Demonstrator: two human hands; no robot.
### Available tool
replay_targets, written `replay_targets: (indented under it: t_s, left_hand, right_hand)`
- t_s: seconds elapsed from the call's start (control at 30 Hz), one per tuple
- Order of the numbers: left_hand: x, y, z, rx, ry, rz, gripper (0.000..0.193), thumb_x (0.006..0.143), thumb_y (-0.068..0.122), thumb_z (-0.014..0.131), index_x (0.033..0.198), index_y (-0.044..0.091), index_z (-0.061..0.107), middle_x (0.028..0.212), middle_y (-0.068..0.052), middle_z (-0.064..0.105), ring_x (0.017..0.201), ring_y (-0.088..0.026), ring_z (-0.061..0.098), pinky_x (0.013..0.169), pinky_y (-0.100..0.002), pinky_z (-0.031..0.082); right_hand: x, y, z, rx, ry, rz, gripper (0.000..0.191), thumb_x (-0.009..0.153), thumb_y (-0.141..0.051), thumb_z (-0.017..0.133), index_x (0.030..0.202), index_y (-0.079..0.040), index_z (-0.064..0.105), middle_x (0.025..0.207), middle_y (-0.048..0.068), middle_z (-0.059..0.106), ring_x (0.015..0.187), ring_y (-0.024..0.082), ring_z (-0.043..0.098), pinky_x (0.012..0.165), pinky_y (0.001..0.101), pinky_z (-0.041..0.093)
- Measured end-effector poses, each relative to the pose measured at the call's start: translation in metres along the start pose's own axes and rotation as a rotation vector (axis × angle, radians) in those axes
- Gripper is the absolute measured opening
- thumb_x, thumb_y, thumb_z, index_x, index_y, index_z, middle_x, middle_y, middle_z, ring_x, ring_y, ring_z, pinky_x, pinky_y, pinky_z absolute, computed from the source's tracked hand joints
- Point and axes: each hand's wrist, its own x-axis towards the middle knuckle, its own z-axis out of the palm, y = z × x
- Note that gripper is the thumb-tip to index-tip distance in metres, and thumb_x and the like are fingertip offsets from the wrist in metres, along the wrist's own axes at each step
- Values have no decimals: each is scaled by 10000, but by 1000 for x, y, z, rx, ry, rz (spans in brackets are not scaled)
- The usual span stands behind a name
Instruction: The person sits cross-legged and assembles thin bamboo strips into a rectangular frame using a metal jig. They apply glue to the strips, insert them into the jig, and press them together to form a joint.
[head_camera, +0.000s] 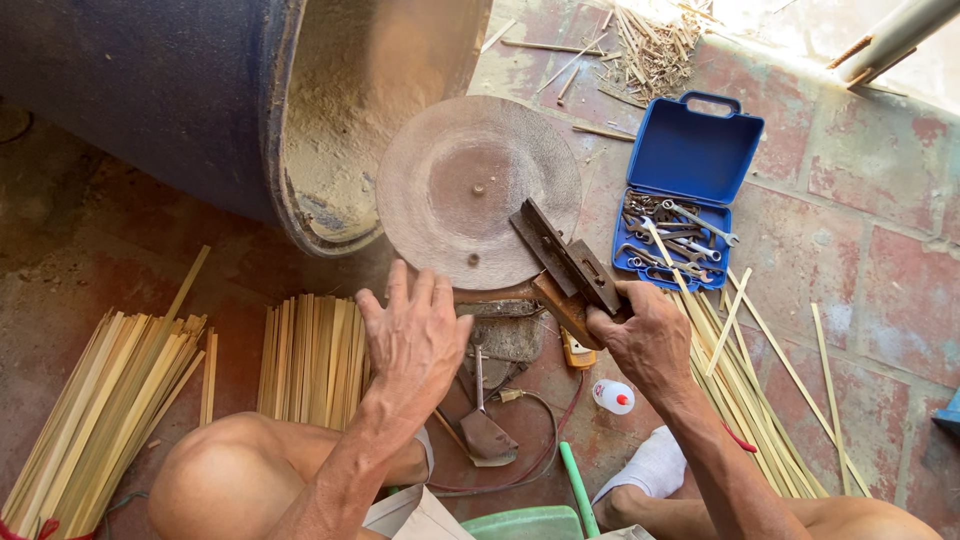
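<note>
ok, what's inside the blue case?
The open blue case holds metal wrenches in its lower half. A bamboo strip lies across them, hiding some; the lid half looks bare.

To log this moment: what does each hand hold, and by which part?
Right hand grips the metal-and-wood jig at its near, lower end. Left hand is open, holding nothing.

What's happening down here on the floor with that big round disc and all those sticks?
A person sits on the floor before a dusty round disc. Their right hand grips a metal and wood block lying against the disc's edge. Their left hand hovers open just below the disc, holding nothing. Bundles of thin bamboo strips lie on both sides, an open blue case of wrenches sits to the right, and a large blue drum lies on its side behind.
</note>
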Motion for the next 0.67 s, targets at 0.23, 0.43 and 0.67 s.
replay_targets:
  t_s: [0.23,0.43,0.67]
  left_hand:
    - [5,-18,13,147,321,63,668,799,357,719,1329,-18,563,1451,-214,495,1328,-434,443,922,-733,356]
    - [38,7,47,-137,394,159,203,1054,189,648,1175,32,692,1131,-108,640,1037,-256,554,870,-522,425]
    - [88,34,64,-271,667,195,299,856,364,786,1015,122,711,963,-45,562,918,-218,509,829,-447,366]
  right_hand:
    - [0,-2,0,34,-17,37,355,765,-243,781,1004,15,730,812,134,705,665,237,675,634,380,541]
    - [2,-6,1,74,4,69,356,770,-239,768,1017,13,728,811,140,713,652,241,689,641,381,551]
    - [2,-2,0,0,24,38,372,751,-285,798,967,12,736,817,173,717,688,294,694,656,404,548]
